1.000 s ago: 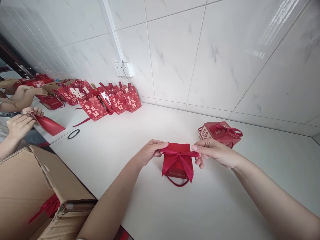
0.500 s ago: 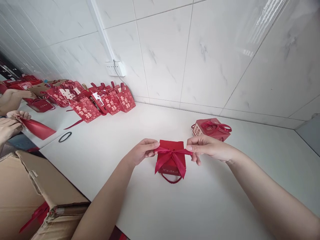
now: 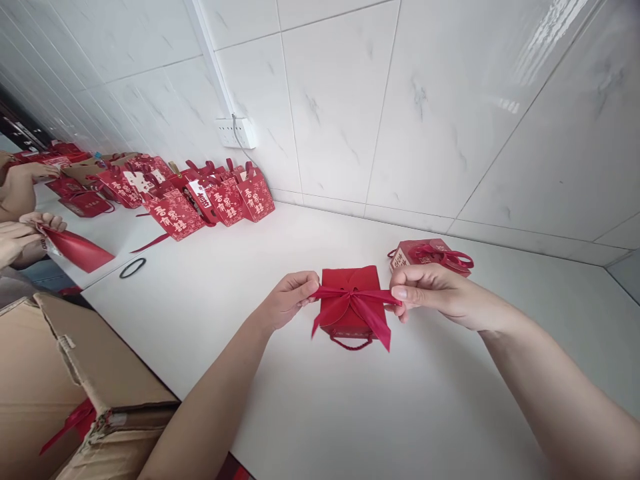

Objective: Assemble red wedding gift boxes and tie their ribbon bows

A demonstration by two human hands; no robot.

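Observation:
A small red gift box [image 3: 347, 277] stands on the white table in front of me, its rope handle [image 3: 351, 345] hanging at the near side. Across its top runs a dark red ribbon [image 3: 364, 309], knotted in the middle with two tails spread toward me. My left hand [image 3: 296, 297] pinches the ribbon's left loop between thumb and fingers. On the other side my right hand [image 3: 425, 293] pinches the right loop, so the bow is stretched out sideways. Just behind my right hand sits a second red gift box [image 3: 417, 251] with a tied bow, partly covered by that hand.
Several printed red gift bags [image 3: 176, 215] stand at the far left against the tiled wall. A black ring [image 3: 133, 268] lies on the table. At lower left is an open cardboard box [image 3: 100, 360]. Another person's hands [image 3: 25, 237] hold a red piece [image 3: 83, 250].
My hands have drawn further apart, and the ribbon is pulled wider. The box top now shows more fully from above. The view has shifted slightly.

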